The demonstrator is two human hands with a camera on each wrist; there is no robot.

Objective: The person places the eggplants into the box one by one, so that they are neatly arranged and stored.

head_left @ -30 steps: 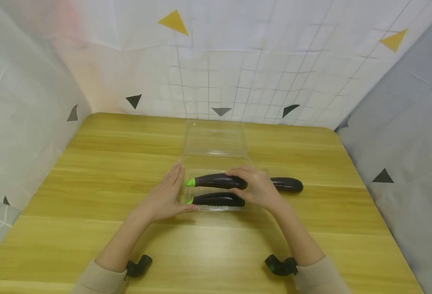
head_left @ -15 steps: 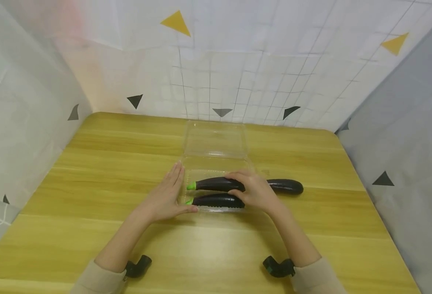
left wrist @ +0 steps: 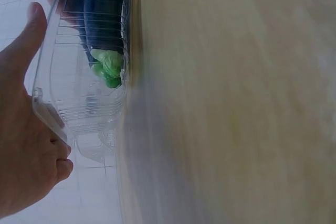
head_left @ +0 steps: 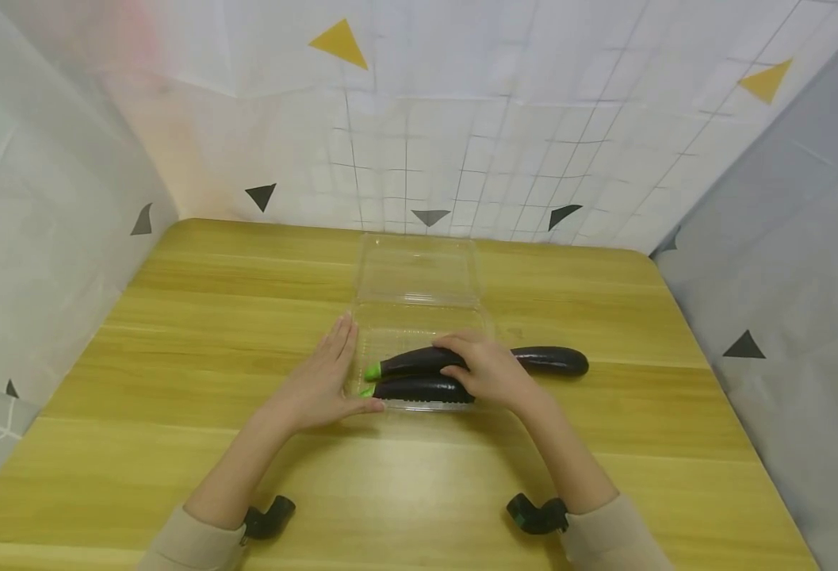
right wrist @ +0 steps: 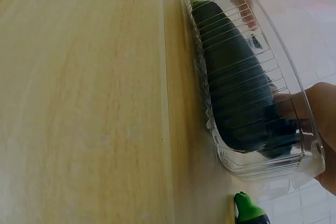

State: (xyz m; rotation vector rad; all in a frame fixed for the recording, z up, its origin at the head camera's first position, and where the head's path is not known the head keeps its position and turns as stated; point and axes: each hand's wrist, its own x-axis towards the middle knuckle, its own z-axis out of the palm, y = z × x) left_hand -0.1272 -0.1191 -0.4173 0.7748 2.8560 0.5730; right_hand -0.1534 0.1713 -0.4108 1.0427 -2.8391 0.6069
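Note:
A clear plastic clamshell box (head_left: 383, 337) stands on the table with its lid laid back. A dark eggplant (head_left: 422, 388) with a green cap lies along the box's near side. My right hand (head_left: 493, 369) grips a second eggplant (head_left: 411, 361) inside the box, thumb on the near side and fingers on the far side; its blunt end is hidden under the hand. My left hand (head_left: 319, 381) rests along the box's left rim, fingers straight and thumb at the near left corner. In the left wrist view, the green caps (left wrist: 107, 64) show through the ribbed wall.
A third eggplant (head_left: 552, 361) lies on the table right of the box, partly behind my right hand; its green cap (right wrist: 245, 207) shows in the right wrist view. The transparent lid (head_left: 419, 266) reaches toward the table's back edge, before a patterned white curtain (head_left: 461, 119).
My right hand has brought the second eggplant nearer to me, so it now lies close against the first one in the box. The left hand stays put.

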